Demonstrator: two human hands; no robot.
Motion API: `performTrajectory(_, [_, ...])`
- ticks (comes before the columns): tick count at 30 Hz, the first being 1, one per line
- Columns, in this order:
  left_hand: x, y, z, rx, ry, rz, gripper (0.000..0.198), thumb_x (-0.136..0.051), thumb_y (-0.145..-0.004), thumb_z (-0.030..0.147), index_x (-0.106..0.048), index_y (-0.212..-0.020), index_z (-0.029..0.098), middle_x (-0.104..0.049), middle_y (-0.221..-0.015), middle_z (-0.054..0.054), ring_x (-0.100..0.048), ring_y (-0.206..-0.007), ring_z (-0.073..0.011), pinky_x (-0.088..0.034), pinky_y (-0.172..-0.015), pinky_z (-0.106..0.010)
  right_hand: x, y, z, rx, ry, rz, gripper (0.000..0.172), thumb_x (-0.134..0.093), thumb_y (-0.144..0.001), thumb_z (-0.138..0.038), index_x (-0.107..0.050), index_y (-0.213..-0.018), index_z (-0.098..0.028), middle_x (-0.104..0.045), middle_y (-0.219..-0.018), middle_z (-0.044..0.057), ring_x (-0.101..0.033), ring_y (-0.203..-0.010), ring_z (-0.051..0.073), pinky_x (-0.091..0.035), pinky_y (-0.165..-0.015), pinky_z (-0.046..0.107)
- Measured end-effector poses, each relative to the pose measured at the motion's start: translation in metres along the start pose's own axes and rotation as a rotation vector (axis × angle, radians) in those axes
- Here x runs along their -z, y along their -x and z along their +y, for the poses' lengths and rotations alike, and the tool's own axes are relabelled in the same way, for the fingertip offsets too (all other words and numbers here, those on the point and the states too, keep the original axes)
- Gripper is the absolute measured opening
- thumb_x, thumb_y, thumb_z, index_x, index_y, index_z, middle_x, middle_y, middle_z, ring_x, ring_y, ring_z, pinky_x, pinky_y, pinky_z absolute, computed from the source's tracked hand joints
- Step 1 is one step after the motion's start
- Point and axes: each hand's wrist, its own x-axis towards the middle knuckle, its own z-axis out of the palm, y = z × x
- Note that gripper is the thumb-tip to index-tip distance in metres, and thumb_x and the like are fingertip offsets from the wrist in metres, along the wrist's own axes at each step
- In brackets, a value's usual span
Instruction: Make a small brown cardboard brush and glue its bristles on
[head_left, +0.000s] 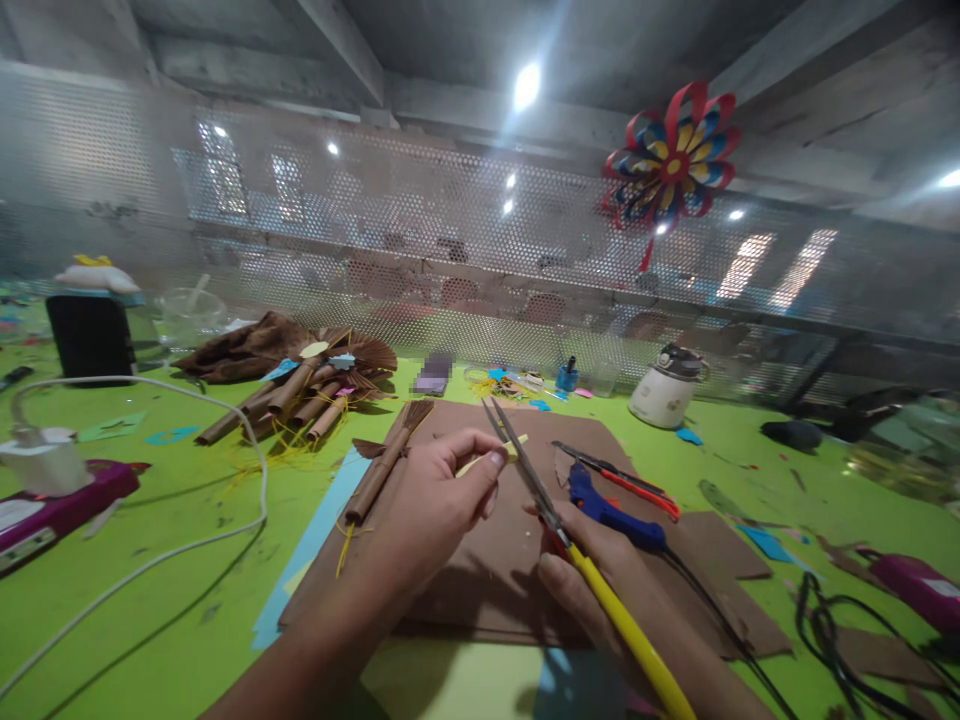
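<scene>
Between the thumb and fingers of my left hand (450, 480) is a small piece of pale yellow paper (512, 452). My right hand (581, 555) grips yellow-handled scissors (540, 495), whose blades point up and away, slightly parted, right by the paper's edge. Below both hands lies a stack of brown cardboard (480, 570). On its left side rests a rolled brown paper piece (386, 465) with yellow string. To the right of my right hand are a blue glue gun (611, 510) and a red utility knife (637, 485).
Several brown rolled paper pieces (300, 395) lie in a pile at back left. A white cable (262, 490) loops from a purple power strip (75, 510). A white pot (666, 388) stands back right, before a perforated metal screen (420, 250). Black cable (832, 640) coils at right.
</scene>
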Motion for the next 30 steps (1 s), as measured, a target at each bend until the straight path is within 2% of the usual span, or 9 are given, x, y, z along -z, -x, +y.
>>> performTrajectory(6, [-0.0017, -0.0006, 0.0020, 0.012, 0.014, 0.011, 0.016, -0.054, -0.079, 0.029, -0.060, -0.080, 0.015, -0.043, -0.047, 0.006, -0.035, -0.042, -0.0069, -0.025, -0.042, -0.020, 0.0009, 0.0001, 0.0005, 0.015, 0.016, 0.016, 0.026, -0.048, -0.090, -0.036, -0.058, -0.102, -0.014, -0.062, -0.090, 0.004, -0.059, -0.070, 0.011, -0.051, -0.061, 0.026])
performTrajectory(14, [-0.0014, -0.0005, 0.0006, 0.020, 0.003, 0.014, 0.017, -0.055, -0.079, 0.031, -0.059, -0.080, 0.015, -0.044, -0.047, 0.005, -0.034, -0.043, -0.0069, -0.025, -0.042, -0.019, 0.0031, 0.0002, 0.0011, 0.023, 0.024, 0.000, 0.022, -0.049, -0.090, -0.032, -0.058, -0.102, -0.015, -0.061, -0.093, 0.004, -0.059, -0.072, 0.011, -0.052, -0.062, 0.027])
performTrajectory(21, [-0.0008, -0.0003, 0.0001, 0.018, 0.007, 0.012, 0.017, -0.054, -0.079, 0.031, -0.059, -0.079, 0.015, -0.043, -0.046, 0.005, -0.035, -0.042, -0.0070, -0.025, -0.043, -0.020, 0.0009, 0.0008, 0.0011, 0.017, 0.016, -0.008, 0.026, -0.049, -0.090, -0.031, -0.055, -0.110, -0.017, -0.057, -0.110, 0.008, -0.059, -0.089, 0.016, -0.051, -0.076, 0.035])
performTrajectory(30, [-0.0009, -0.0016, 0.0011, 0.006, 0.001, 0.004, 0.017, -0.054, -0.079, 0.031, -0.059, -0.079, 0.015, -0.044, -0.048, 0.005, -0.035, -0.043, -0.0069, -0.024, -0.043, -0.019, 0.0023, 0.0005, 0.0026, -0.023, 0.015, -0.033, 0.026, -0.050, -0.089, -0.031, -0.055, -0.110, -0.017, -0.057, -0.110, 0.007, -0.058, -0.091, 0.018, -0.051, -0.077, 0.036])
